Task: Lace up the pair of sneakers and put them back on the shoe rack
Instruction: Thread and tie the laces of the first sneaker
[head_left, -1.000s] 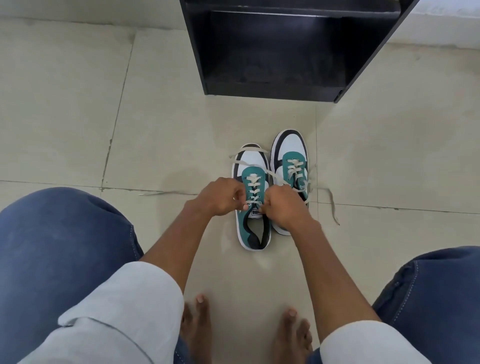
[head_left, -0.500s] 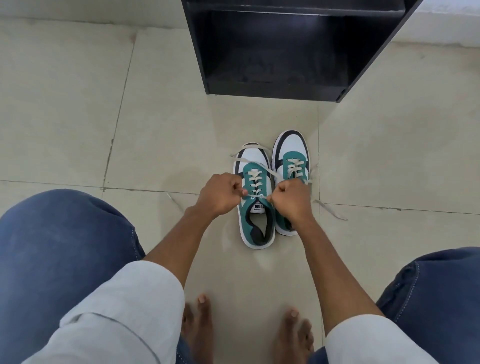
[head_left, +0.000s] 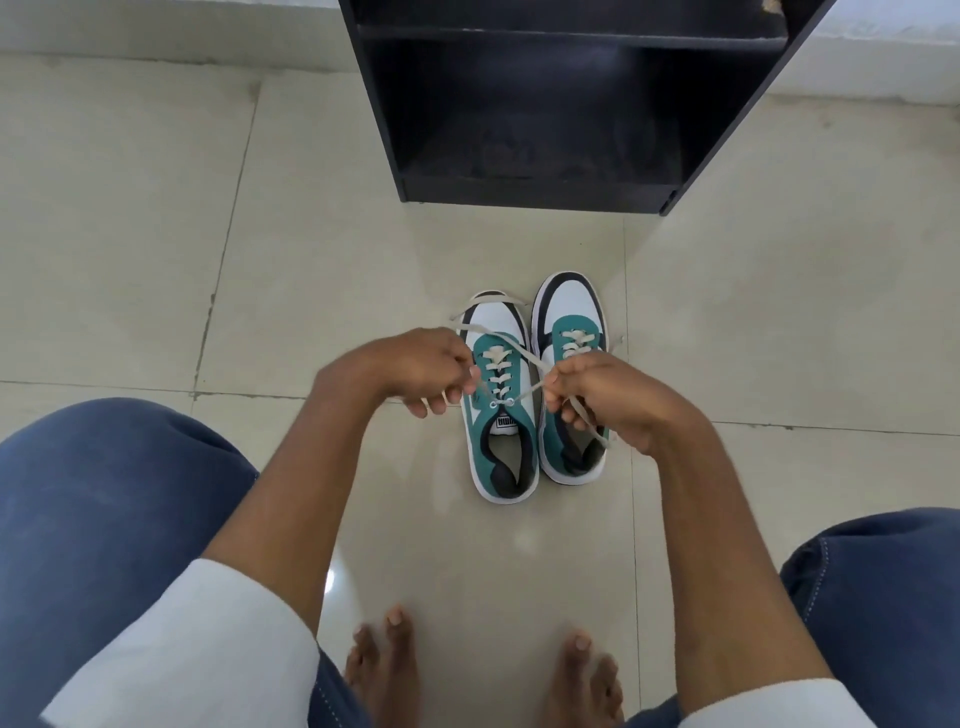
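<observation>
Two white, teal and black sneakers stand side by side on the tiled floor, toes toward the rack. The left sneaker (head_left: 501, 441) has a cream lace (head_left: 496, 358) threaded up to its top eyelets. My left hand (head_left: 415, 371) is closed on one lace end, just left of the shoe. My right hand (head_left: 605, 397) grips the other end, which crosses over from the top eyelet; this hand covers the middle of the right sneaker (head_left: 571, 312), whose lacing shows near the toe. The black shoe rack (head_left: 540, 192) stands beyond them with its lower shelf bare.
My bare feet (head_left: 478, 670) rest on the floor below the sneakers, and my knees in blue jeans (head_left: 104, 519) fill both lower corners. Pale tiles with grout lines spread left and right. A white wall base runs behind the rack.
My hands have drawn apart, pulling both lace ends outward over the left sneaker. The right hand has shifted right, over the right sneaker. The shoes have stayed put.
</observation>
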